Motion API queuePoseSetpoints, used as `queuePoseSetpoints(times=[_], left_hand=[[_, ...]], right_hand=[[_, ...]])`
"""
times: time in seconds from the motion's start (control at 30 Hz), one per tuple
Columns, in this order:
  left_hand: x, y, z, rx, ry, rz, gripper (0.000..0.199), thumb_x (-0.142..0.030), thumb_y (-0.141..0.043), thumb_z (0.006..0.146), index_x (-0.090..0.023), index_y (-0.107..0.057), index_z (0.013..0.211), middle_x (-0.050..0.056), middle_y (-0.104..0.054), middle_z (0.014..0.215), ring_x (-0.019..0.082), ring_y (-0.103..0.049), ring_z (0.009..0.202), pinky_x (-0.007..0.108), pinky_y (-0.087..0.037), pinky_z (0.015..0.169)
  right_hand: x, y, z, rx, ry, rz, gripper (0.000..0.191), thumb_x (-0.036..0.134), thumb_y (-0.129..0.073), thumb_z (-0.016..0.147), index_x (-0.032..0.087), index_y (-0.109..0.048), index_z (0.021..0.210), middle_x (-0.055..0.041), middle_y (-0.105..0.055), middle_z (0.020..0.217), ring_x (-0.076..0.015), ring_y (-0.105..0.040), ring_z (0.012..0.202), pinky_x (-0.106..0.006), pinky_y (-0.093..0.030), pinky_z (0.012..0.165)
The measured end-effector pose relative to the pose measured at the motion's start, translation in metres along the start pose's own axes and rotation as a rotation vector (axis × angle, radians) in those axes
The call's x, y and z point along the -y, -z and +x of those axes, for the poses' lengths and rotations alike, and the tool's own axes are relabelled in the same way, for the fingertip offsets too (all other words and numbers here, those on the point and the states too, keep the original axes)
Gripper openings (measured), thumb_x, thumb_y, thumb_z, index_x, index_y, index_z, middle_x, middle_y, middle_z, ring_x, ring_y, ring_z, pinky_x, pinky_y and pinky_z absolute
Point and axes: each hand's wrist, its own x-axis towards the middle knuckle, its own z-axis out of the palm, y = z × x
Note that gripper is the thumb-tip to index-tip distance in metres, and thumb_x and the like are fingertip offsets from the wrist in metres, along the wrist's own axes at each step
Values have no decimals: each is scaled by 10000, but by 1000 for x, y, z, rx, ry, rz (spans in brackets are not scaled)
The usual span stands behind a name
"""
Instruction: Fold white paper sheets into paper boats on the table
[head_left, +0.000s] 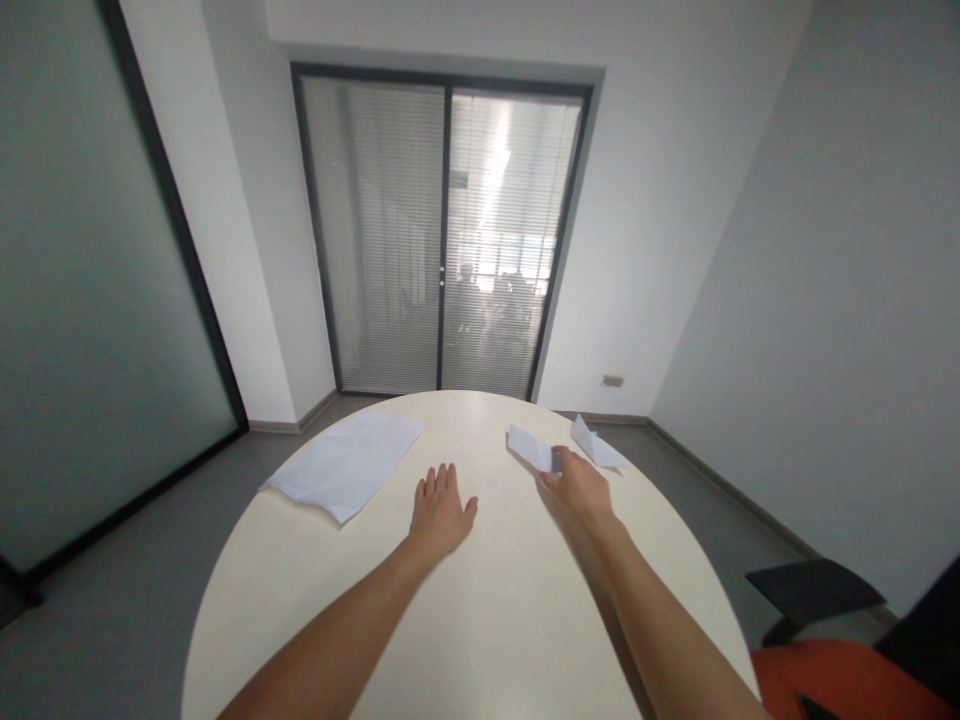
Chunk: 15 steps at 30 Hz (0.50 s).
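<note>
My left hand (439,510) lies flat on the table with its fingers stretched out and nothing in it. On the right side, my right hand (577,483) is closed on one end of a folded piece of white paper (529,447), thumb and fingers pinching it just over the tabletop. Part of that paper is hidden behind the fingers. Just beyond the right hand, a second folded paper (592,443) stands partly upright near the table's edge. To the left of my left hand rests a large creased sheet of white paper (345,460), spread out flat.
The round cream table (480,620) fills the lower middle. At the lower right is a chair with a black armrest (817,590) and an orange seat (832,680). Beyond the table are glass panels with blinds (390,240), and white walls stand around.
</note>
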Motion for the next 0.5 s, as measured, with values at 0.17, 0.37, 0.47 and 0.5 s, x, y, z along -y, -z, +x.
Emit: queuePoseSetpoints(times=[0.17, 0.37, 0.47, 0.5], left_hand=[[0, 2, 0, 5, -2, 1, 749, -504, -365, 922, -58, -288, 1519, 158, -292, 1590, 347, -221, 1475, 497, -179, 1193], [1, 2, 1, 1, 0, 4, 739, -504, -363, 924, -72, -298, 1520, 150, -290, 1593, 340, -217, 1478, 495, -175, 1196], [1, 3, 0, -4, -3, 2, 735, -508, -358, 926, -77, -305, 1518, 145, -292, 1592, 335, -215, 1480, 491, -172, 1197], [1, 3, 0, -7, -5, 1, 735, -509, -356, 926, -77, -308, 1518, 145, -295, 1591, 335, -217, 1479, 490, -172, 1197]], right_hand=[[-9, 6, 21, -30, -87, -148, 463, 435, -587, 912, 190, -487, 1291, -146, -691, 1080, -283, -655, 1001, -344, -465, 762], [-25, -5, 39, -68, -126, -274, 381, 387, -584, 921, 153, -523, 1215, -167, -696, 1025, -306, -613, 1075, -367, -453, 813], [-32, -16, 41, -73, -129, -277, 333, 322, -594, 909, 142, -537, 1183, -171, -682, 1074, -304, -590, 1100, -359, -451, 806], [-34, -19, 42, -76, -132, -272, 334, 308, -603, 899, 143, -537, 1183, -168, -677, 1090, -303, -583, 1104, -356, -452, 801]])
